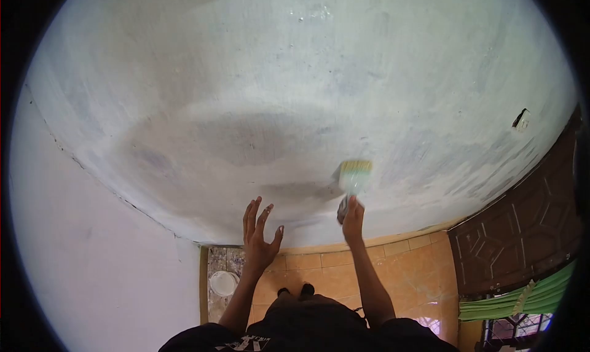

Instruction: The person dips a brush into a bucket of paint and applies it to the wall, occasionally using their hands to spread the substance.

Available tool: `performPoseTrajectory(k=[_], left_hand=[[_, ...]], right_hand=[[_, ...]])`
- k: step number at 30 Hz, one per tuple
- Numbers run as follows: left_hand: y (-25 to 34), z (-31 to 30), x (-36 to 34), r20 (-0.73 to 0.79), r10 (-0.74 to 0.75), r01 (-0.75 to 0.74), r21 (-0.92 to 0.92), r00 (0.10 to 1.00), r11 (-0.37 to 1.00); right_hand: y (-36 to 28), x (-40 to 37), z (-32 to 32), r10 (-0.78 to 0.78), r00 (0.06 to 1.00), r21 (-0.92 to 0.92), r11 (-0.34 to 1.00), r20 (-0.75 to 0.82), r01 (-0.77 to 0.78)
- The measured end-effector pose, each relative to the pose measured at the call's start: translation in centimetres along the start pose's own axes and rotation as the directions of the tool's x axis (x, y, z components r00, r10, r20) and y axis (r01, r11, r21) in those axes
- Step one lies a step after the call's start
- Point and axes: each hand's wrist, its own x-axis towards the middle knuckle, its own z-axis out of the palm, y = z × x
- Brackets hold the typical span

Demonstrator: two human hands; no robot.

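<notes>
Tight right hand [353, 222] around paintbrush [354, 175] on wall [276, 75]; left hand [258, 240] wide open, perhaps off it.

home room under renovation, patchy plastered wall [276, 106], tiled floor [399, 272], carved wooden door [522, 223]

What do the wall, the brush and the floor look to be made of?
The wall looks like plaster or cement under matt whitish paint: patchy grey streaks, a crack along the corner. The brush in the right hand has pale yellowish bristles, fibre unclear, and a dark handle, perhaps plastic or wood. The floor looks like glazed ceramic tile: orange squares, grout lines, a sheen.
</notes>
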Motion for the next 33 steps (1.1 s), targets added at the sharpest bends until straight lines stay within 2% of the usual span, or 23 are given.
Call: performPoseTrajectory(k=[2,3,5,7,10,11,14,15,17,20,22,23,24,25,27,29,30,31,32,33], left_hand=[[-0.4,0.0,-0.7,-0.007,-0.021,0.021,-0.013,1.0,1.0],[-0.5,0.1,-1.0,-0.017,-0.026,0.026,-0.022,1.0,0.999],[-1.2,1.1,-1.3,-0.01,-0.05,0.049,-0.101,0.999,0.994],[-2.4,2.2,-2.0,0.053,-0.09,0.1,-0.226,0.995,0.969],[-1.4,3.2,-1.2,0.12,-0.062,0.097,-0.317,0.991,0.943],[-1.3,3.7,-0.8,0.121,-0.014,0.053,-0.33,0.992,0.942],[-0.1,4.8,0.6,0.129,0.11,-0.059,-0.346,0.986,0.936],[0.8,5.0,1.5,0.121,0.147,-0.097,-0.347,0.982,0.933],[1.6,5.5,2.3,0.09,0.188,-0.145,-0.355,0.978,0.923],[3.0,6.9,3.4,0.027,0.185,-0.164,-0.351,0.982,0.922],[4.4,7.5,3.6,0.018,0.173,-0.159,-0.304,0.985,0.939],[5.1,7.9,3.3,0.009,0.147,-0.137,-0.31,0.989,0.941],[5.8,8.5,3.1,0.0,0.127,-0.12,-0.316,0.992,0.941],[6.5,9.2,3.0,-0.015,0.114,-0.113,-0.323,0.993,0.94],[7.9,10.4,2.6,-0.007,0.046,-0.045,-0.368,0.999,0.929],[8.5,11.3,2.1,0.0,0.004,-0.003,-0.386,1.0,0.923],[8.6,11.9,1.8,0.0,-0.006,0.005,-0.381,1.0,0.925],[8.8,12.4,1.8,-0.003,-0.016,0.014,-0.375,1.0,0.927],[8.9,12.7,1.8,-0.017,-0.001,-0.006,-0.376,1.0,0.927],[8.9,12.7,1.8,-0.029,0.014,-0.024,-0.375,0.999,0.927]], right_hand=[[2.2,-3.4,-0.6,0.132,0.99,-0.05,0.99,-0.045,-0.135],[1.6,-4.4,-0.3,0.156,0.988,0.014,0.988,-0.019,-0.156],[-1.1,-3.8,0.1,0.133,0.99,0.027,0.991,-0.052,-0.131],[-5.4,-0.9,0.5,0.008,0.999,0.025,1.0,-0.052,-0.007],[-9.3,3.3,0.6,-0.058,0.994,0.003,0.998,-0.096,0.059],[-9.3,3.7,0.4,-0.06,0.989,-0.018,0.998,-0.134,0.058],[-3.4,3.1,-2.4,-0.06,0.998,0.109,0.992,-0.023,0.062],[-1.3,1.8,-2.8,-0.038,0.998,0.057,0.998,-0.054,0.041],[1.5,-1.2,-3.7,0.1,0.993,0.074,0.993,-0.06,-0.096],[-0.9,-2.3,-4.6,0.086,0.996,0.05,0.995,-0.023,-0.085],[-5.8,-0.1,-4.2,-0.102,0.983,-0.081,0.993,-0.152,0.091],[-5.1,1.9,-5.3,-0.306,0.923,-0.333,0.917,-0.233,0.22],[-10.7,2.7,-4.9,-0.151,0.982,-0.125,0.983,-0.113,0.136],[-12.5,3.8,-5.5,-0.034,0.995,-0.005,0.999,-0.089,0.033],[-12.3,5.2,-7.4,-0.063,0.997,-0.057,0.997,-0.037,0.061],[-8.8,5.3,-9.7,-0.118,0.993,-0.139,0.983,0.015,0.119],[-5.3,5.1,-11.6,-0.163,0.985,-0.317,0.933,0.057,0.173],[-5.4,2.8,-11.4,0.029,1.0,-0.086,0.996,-0.002,-0.029],[-4.9,1.2,-11.6,0.162,0.987,-0.053,0.985,-0.016,-0.162],[-4.1,0.0,-11.9,0.155,0.988,-0.087,0.984,0.022,-0.153]])
